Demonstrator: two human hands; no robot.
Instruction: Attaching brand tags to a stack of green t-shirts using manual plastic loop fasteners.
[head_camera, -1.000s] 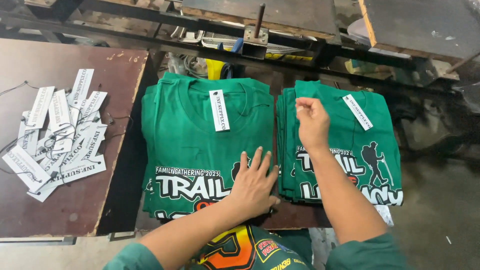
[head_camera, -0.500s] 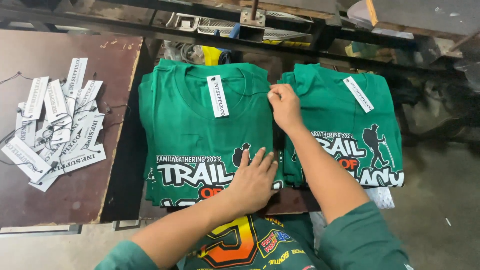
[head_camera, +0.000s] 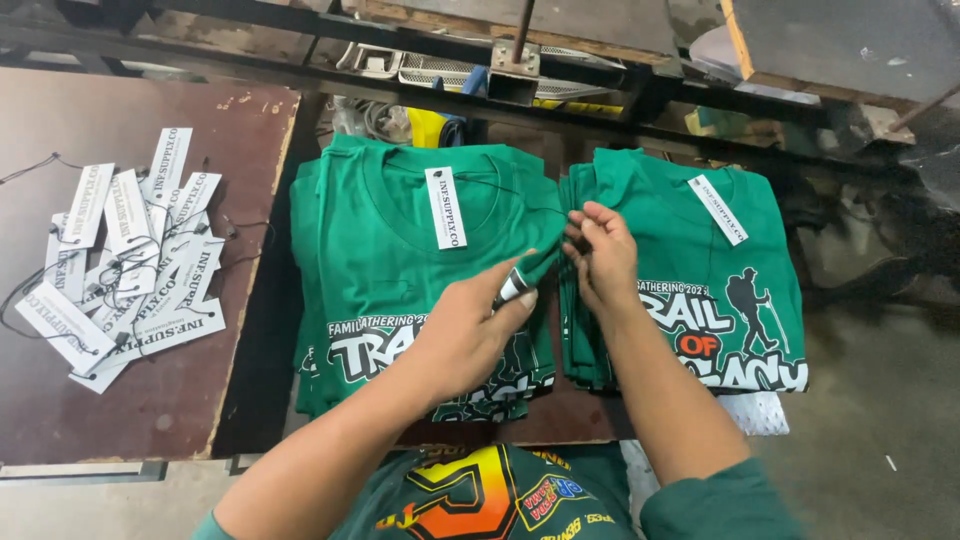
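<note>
Left hand (head_camera: 470, 325) is pinching the right edge of the left green shirt stack (head_camera: 400, 270); right hand (head_camera: 598, 252), fingers pinched, is gripping the same fold. Right shirt stack (head_camera: 700, 270) is sitting at 3 o'clock, loose hang tags (head_camera: 120, 260) at 9 on the worktop (head_camera: 150, 400).

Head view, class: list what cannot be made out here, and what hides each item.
- Left shirt stack: its print is partly covered by the left hand.
- Item pinched by the right hand: hidden by its fingers.
- Number of shirts per stack: edges too fine to count.
</note>
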